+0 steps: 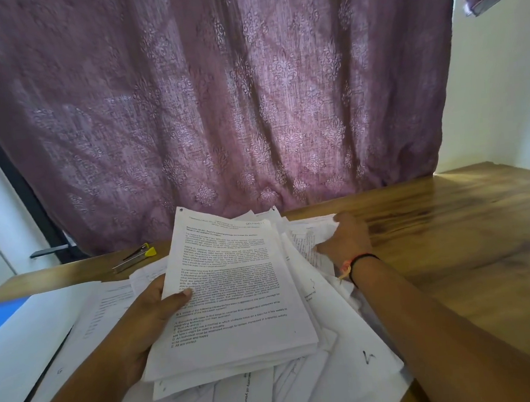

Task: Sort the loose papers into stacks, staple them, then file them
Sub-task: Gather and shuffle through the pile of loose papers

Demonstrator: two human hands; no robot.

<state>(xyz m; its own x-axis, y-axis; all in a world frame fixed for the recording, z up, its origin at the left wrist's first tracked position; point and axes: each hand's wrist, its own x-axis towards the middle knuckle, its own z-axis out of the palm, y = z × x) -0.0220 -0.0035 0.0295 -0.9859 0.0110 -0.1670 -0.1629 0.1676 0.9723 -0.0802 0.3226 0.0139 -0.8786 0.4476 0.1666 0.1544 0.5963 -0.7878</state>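
So, left hand (153, 308): holding up a thick stack (233, 298) of printed pages by its left edge. The thumb is pressed on the top page, and the other fingers are tucked underneath where I can't see them.
Stack position: raised just over the mess, mid-desk, right in front of the person.
Stack direction: the long axis runs pretty much straight away from the person toward the purple curtain (218, 109). The heading is at the far end, so the text reads right way up from here. The whole thing is turned a touch clockwise.
Stack corner: small dark dot in the far left corner, can't tell if it's a staple or a hole.
Right hand (346, 239): out at the far right edge of the loose papers (350, 368). The thumb is on top of a sheet and the fingers are curled round the crumpled edge, so it's gripping them.
Loose papers: spread under and around the stack at every angle, a few with handwritten marks.
Stapler (133, 258): silver with a yellow tip, lying flat on the wooden desk (466, 232) just beyond the papers, far left of the stack. Its long axis is diagonal, with the yellow end pointing far-right.
Left side: more white sheets (24, 346), with a blue folder (0, 317) at the edge.
Wrist: black and orange bands (357, 263) on the right wrist.
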